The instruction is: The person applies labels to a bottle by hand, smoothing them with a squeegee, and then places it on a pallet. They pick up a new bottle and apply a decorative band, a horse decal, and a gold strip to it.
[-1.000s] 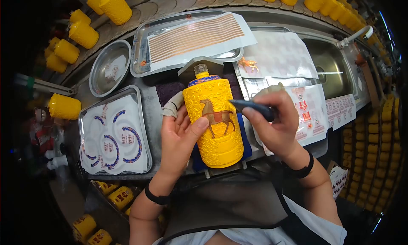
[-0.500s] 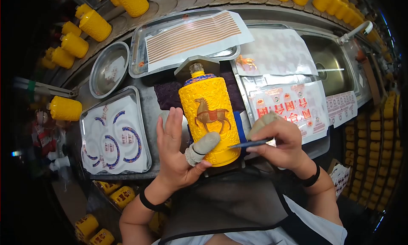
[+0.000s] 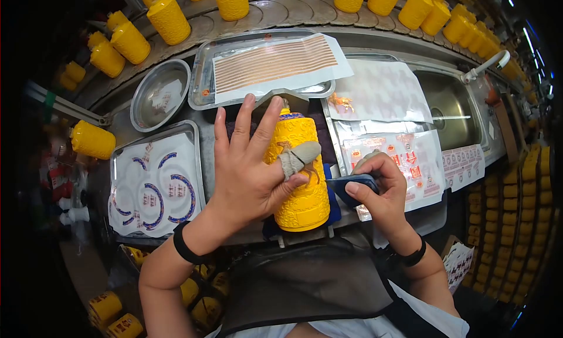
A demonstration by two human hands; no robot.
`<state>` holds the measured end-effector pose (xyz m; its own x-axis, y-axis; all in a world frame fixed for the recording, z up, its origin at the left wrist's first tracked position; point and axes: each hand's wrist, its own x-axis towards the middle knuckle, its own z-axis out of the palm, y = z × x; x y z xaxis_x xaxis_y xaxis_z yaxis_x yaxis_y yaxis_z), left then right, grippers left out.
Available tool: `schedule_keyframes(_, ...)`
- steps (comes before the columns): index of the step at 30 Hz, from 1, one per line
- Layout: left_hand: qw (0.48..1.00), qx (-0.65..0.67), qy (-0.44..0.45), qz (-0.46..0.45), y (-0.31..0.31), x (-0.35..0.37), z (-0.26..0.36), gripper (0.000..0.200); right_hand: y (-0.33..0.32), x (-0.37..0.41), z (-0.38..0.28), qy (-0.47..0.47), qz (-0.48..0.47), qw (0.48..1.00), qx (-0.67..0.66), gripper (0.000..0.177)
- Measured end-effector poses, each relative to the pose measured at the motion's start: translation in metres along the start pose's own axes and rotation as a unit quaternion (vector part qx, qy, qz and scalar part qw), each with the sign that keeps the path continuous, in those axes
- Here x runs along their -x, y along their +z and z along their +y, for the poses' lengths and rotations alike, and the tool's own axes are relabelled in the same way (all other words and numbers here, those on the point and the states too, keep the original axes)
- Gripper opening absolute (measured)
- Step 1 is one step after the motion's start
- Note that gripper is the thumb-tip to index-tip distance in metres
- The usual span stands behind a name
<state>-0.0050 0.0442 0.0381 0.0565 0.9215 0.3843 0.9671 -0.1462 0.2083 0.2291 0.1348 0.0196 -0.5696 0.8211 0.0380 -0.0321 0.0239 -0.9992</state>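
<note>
A yellow embossed bottle point(image 3: 302, 206) lies in front of me, its neck pointing away. My left hand point(image 3: 249, 165) rests on the bottle's left side with its fingers spread; a fabric cot covers one finger, which lies across the brown horse picture and hides much of it. At the bottle's right side, my right hand point(image 3: 381, 191) pinches a dark blue flat tool point(image 3: 352, 188), whose tip points at the bottle. Dark blue cloth point(image 3: 334, 208) shows beneath the bottle.
Left stands a tray of blue curved decals point(image 3: 190, 132), with a round metal bowl point(image 3: 139, 106) behind. A striped sheet point(image 3: 278, 65) lies on the back tray. Red-printed sheets point(image 3: 431, 162) and a sink point(image 3: 454, 112) are right. Yellow bottles point(image 3: 170, 21) line the conveyor.
My left hand has moved up over the horse picture. The tool in my right hand has turned, showing its broad blue face, and its tip is higher along the bottle.
</note>
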Motion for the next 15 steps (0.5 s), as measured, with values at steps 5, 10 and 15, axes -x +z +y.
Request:
schedule_keyframes(5,0.988,0.120,-0.078,0.059,0.019,0.025,-0.011,0.039,0.022,-0.027,-0.004,-0.155,0.025,0.980,0.123,0.019)
schedule_keyframes(10,0.976,0.165,-0.128,0.064,0.026,0.037,-0.011,0.043,0.008,-0.027,-0.002,-0.310,-0.128,0.919,0.205,0.024)
schedule_keyframes(15,0.961,0.230,-0.134,0.071,0.033,0.040,-0.004,0.042,0.010,-0.016,-0.022,-0.229,-0.136,0.942,0.204,0.026)
